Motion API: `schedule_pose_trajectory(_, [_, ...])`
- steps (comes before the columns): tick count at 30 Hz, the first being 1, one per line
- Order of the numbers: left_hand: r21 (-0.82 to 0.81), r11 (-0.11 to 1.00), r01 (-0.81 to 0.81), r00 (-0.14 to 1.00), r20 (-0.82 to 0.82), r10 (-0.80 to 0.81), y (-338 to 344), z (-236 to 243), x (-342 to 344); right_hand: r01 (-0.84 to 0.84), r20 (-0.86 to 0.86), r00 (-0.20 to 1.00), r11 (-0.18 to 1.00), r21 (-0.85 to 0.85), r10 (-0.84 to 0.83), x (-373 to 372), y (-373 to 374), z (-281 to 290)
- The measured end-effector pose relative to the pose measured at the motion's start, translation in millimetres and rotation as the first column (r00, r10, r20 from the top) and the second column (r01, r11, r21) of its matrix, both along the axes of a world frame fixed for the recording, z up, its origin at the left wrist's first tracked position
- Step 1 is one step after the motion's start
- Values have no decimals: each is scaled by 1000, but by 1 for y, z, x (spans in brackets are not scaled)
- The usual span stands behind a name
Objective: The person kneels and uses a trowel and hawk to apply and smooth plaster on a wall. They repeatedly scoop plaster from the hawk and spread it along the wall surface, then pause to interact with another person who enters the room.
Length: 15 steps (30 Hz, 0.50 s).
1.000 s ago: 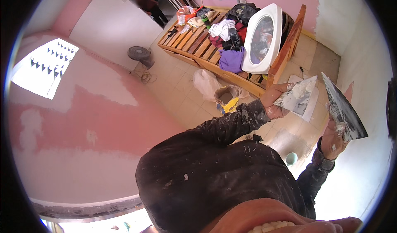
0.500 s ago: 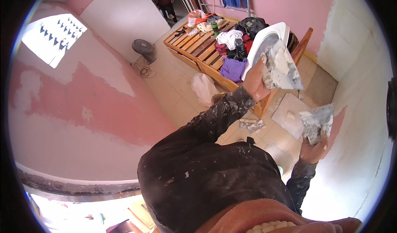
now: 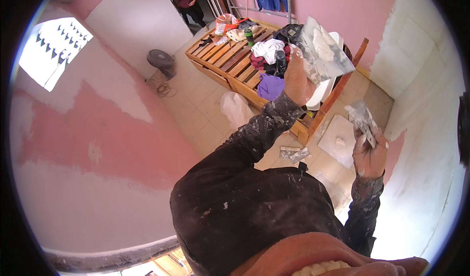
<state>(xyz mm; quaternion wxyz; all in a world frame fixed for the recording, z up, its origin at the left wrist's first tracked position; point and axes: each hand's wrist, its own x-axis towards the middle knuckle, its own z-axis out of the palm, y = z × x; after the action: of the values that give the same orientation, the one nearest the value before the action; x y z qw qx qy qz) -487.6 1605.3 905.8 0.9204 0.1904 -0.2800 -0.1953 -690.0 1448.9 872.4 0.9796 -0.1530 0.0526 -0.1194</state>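
Observation:
My left hand [image 3: 297, 79] is closed on a flat, putty-smeared metal plate [image 3: 337, 68], with a mound of white putty [image 3: 323, 45] on its face. It is raised at arm's length in front of me. Lower and to the right, my right hand [image 3: 370, 157] grips a wide putty knife [image 3: 360, 117], its blade smeared white and grey and turned partly edge-on. Plate and knife are apart. Dried white splashes cover both dark sleeves.
Beyond the plate stands a slatted wooden bed frame [image 3: 223, 63] loaded with clothes and bags. A white board [image 3: 338, 141] and smeared scraps [image 3: 294, 153] lie on the tiled floor. Patchy walls flank me. A fan [image 3: 161, 62] stands far left; a person [image 3: 188, 4] is in the doorway.
The putty knife has tilted from nearly face-on to partly edge-on and moved slightly up and left. The plate has shifted up and left. The person in the doorway shows more fully.

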Motion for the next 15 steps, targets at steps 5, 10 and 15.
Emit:
schedule_pose_trajectory(5, [-81,992,-99,995,11,100,40,18,28,-76,106,991,995,-69,83,46,30,28])
schedule_pose_trajectory(10, [109,965,-239,950,-178,255,72,-2,24,-82,15,997,996,24,81,88,55,23])
schedule_pose_trajectory(15, [-16,959,-284,913,-309,266,88,-48,39,-144,88,984,980,-135,157,99,56,-6])
